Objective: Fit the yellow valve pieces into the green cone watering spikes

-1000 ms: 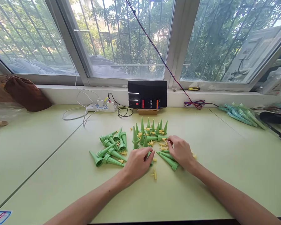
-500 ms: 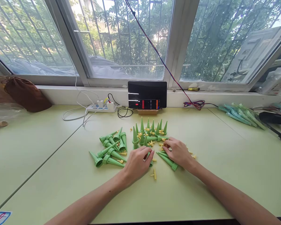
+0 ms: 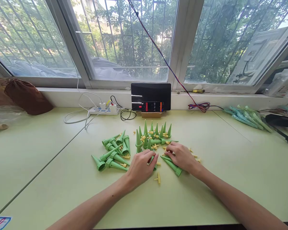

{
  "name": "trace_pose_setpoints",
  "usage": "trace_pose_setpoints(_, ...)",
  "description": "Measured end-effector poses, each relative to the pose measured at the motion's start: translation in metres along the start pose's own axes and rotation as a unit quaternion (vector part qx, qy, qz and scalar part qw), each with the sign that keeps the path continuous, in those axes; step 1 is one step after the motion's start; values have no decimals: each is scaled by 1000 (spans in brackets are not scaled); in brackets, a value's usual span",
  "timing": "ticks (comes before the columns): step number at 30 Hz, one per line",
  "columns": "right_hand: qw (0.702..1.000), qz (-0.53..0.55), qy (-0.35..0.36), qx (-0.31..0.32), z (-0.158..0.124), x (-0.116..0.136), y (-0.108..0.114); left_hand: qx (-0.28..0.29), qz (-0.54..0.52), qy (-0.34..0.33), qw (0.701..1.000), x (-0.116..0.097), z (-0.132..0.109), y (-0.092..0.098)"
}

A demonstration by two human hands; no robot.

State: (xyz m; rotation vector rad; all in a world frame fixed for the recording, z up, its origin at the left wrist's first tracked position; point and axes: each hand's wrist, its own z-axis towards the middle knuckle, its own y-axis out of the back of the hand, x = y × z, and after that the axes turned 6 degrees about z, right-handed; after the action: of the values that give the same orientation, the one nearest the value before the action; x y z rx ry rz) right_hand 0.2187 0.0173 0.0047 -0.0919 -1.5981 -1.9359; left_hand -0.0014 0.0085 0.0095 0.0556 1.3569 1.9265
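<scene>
My left hand (image 3: pixel 142 166) is closed around a green plastic watering spike (image 3: pixel 155 166), most of it hidden by the fingers. My right hand (image 3: pixel 182 156) has its fingertips pinched together among small yellow valves, just above green cones (image 3: pixel 172 165) lying on the table. What those fingertips hold, if anything, is hidden. Beyond both hands stands a cluster of upright green cones (image 3: pixel 138 140) with yellow valves among them. One loose yellow valve (image 3: pixel 158 178) lies between my forearms. Left of my left hand is a pile of green cones (image 3: pixel 114 156) on their sides.
A phone (image 3: pixel 153 106) showing a timer leans against a dark tablet (image 3: pixel 151 89) at the back. A power strip (image 3: pixel 103 111) with cables sits to its left. Wrapped green and blue pieces (image 3: pixel 248 118) lie at right, a brown bag (image 3: pixel 27 95) at far left.
My right hand has shifted slightly left and toward me, uncovering the tip of a lying green cone and a yellow valve behind it. My left hand looks still.
</scene>
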Motion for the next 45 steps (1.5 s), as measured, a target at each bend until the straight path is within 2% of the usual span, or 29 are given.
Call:
trace_pose_setpoints(8,1000,-21,3,12,1,1,-1,5,6,-6,1000,2,0,-1)
trace_pose_setpoints(12,998,-48,21,-21,-1,3,-1,5,0,-2,1000,2,-1,-1)
trace_pose_setpoints(20,977,-12,169,-128,-9,17,-2,-20,-52,22,998,3,-3,-3)
trace_pose_setpoints(25,963,11,214,-162,-9,22,-5,-27,-76,-24,996,4,-3,-4)
trace_pose_setpoints(32,956,30,238,-168,-11,23,-3,-36,-84,-56,994,5,-4,-4)
trace_pose_setpoints(40,956,57,239,-161,-13,28,-3,-42,-83,-48,995,2,-5,-3)
trace_pose_setpoints(45,950,80,263,-145,-14,31,-5,-42,-89,-54,994,3,-6,-3)
